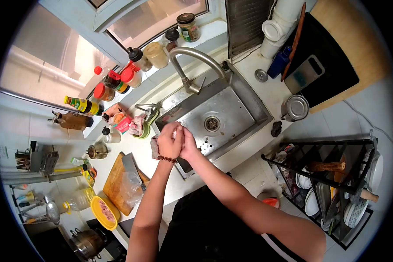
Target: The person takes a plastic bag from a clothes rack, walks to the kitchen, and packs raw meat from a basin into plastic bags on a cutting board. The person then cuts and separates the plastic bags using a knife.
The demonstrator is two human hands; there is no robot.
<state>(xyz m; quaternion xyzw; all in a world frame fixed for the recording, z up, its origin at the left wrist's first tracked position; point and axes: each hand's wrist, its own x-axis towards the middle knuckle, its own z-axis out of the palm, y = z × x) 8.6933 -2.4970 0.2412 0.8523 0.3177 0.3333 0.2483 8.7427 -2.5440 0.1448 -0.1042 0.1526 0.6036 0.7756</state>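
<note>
My left hand [169, 140], with a beaded bracelet [167, 160] at the wrist, is closed against my right hand [188, 143]. The two are clasped over the left end of the steel sink [227, 105]. A little something pale shows between the fingers, but I cannot make out what it is. Beside my left wrist lies a greyish-brown cloth-like thing [154, 148], partly covered by the hand. The curved faucet [192, 85] stands behind the basin. Dark bits lie around the drain [212, 124].
Left of my arms are a cutting board [118, 183] with a cleaver [130, 163] and plastic bag [131, 187], and a yellow bowl of meat [105, 212]. Bottles and jars [155, 54] line the windowsill. A dish rack [323, 174] stands at the right, below a metal canister [296, 108].
</note>
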